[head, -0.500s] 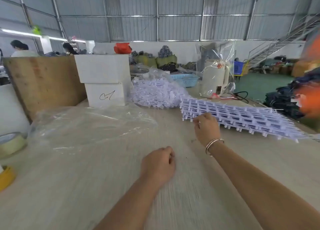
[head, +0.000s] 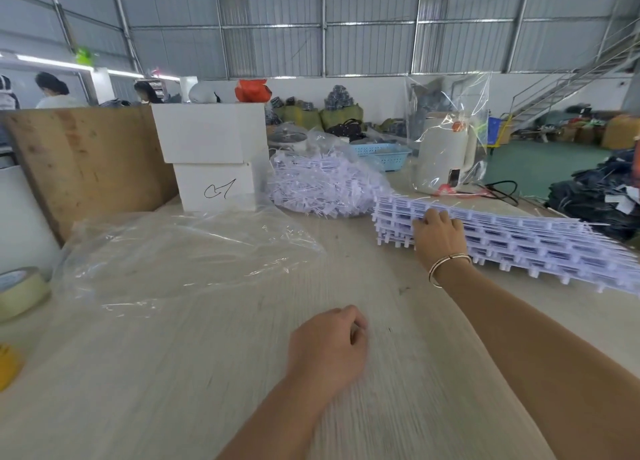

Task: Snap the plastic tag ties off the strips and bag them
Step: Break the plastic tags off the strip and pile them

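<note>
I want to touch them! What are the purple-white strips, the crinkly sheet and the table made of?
The strips look like hard, matte moulded plastic: pale lilac-white, in rigid repeating grids. The crinkly sheet looks like thin clear plastic film: see-through, wrinkled, with shiny glints. The table seems pale wood or a wood-look board: fine straight grain lines, dull finish.

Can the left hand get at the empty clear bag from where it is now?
Probably yes: the left hand, curled and holding nothing, hovers over bare table, and nothing lies between it and the clear bag spread flat.
</note>
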Demonstrator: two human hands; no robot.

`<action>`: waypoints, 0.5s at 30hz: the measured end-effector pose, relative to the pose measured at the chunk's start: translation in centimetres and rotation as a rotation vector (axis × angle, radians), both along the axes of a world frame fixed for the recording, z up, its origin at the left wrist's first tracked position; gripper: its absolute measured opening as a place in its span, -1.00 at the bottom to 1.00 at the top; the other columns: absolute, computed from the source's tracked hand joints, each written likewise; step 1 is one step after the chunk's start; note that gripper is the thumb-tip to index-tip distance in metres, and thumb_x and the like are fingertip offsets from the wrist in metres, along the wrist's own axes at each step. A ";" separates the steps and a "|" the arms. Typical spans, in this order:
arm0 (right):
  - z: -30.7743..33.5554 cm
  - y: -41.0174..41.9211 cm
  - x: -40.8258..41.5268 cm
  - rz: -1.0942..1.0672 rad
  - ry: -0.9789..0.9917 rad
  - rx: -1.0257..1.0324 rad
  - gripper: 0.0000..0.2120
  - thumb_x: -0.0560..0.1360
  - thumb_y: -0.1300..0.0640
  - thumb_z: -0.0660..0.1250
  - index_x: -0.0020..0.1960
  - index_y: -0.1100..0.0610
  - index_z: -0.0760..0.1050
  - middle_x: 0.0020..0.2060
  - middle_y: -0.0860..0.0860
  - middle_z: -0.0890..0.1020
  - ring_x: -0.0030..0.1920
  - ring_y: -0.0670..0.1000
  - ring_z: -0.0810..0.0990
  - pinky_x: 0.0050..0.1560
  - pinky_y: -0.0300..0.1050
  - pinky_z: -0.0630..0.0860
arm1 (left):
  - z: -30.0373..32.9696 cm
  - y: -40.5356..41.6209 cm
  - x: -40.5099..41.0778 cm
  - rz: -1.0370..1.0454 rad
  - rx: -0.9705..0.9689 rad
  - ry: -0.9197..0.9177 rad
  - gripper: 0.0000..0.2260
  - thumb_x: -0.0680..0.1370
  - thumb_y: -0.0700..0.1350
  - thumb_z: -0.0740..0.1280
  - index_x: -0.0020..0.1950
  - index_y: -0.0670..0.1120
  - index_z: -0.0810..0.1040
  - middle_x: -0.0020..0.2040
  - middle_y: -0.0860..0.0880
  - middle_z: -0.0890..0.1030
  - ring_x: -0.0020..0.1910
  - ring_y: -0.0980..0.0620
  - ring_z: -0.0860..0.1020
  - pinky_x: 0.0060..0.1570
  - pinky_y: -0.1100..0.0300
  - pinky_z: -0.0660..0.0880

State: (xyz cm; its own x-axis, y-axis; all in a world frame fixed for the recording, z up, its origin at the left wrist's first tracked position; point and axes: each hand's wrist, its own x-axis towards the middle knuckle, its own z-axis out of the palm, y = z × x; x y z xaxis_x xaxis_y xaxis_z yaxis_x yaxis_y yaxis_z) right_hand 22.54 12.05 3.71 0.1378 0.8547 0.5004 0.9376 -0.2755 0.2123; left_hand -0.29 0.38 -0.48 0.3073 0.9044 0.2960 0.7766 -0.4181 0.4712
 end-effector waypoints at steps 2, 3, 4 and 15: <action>0.0 0.3 0.4 -0.016 0.017 0.027 -0.74 0.54 0.24 0.15 0.18 0.10 0.47 0.11 0.10 0.48 0.15 0.15 0.43 0.17 0.00 0.34 | 0.1 -0.1 0.0 -0.004 -0.003 -0.002 -0.87 0.53 0.03 0.16 0.01 0.15 0.47 -0.32 0.19 0.43 -0.28 0.20 0.40 -0.29 0.29 0.24; 0.1 0.3 0.5 -0.020 0.020 0.040 -0.75 0.54 0.23 0.16 0.19 0.09 0.46 0.11 0.09 0.50 0.15 0.15 0.44 0.16 0.00 0.34 | 0.2 -0.1 0.0 -0.005 -0.006 0.002 -0.86 0.53 0.03 0.16 0.01 0.15 0.48 -0.32 0.19 0.44 -0.29 0.20 0.40 -0.29 0.27 0.25; 0.2 0.3 0.5 -0.021 0.017 0.046 -0.76 0.54 0.22 0.17 0.18 0.09 0.45 0.09 0.09 0.52 0.14 0.14 0.46 0.15 0.00 0.35 | 0.2 -0.2 0.0 -0.005 -0.007 0.002 -0.86 0.53 0.03 0.16 0.01 0.15 0.48 -0.31 0.18 0.44 -0.28 0.20 0.40 -0.28 0.27 0.26; 2.2 -2.2 0.0 0.156 -0.120 0.219 -0.77 0.46 0.34 0.16 0.03 0.21 0.52 -0.18 0.16 0.65 -0.11 0.20 0.62 0.10 0.08 0.39 | 0.3 0.0 0.0 0.011 -0.006 -0.001 -0.85 0.53 0.03 0.15 0.02 0.15 0.49 -0.24 0.19 0.48 -0.23 0.22 0.42 -0.31 0.31 0.24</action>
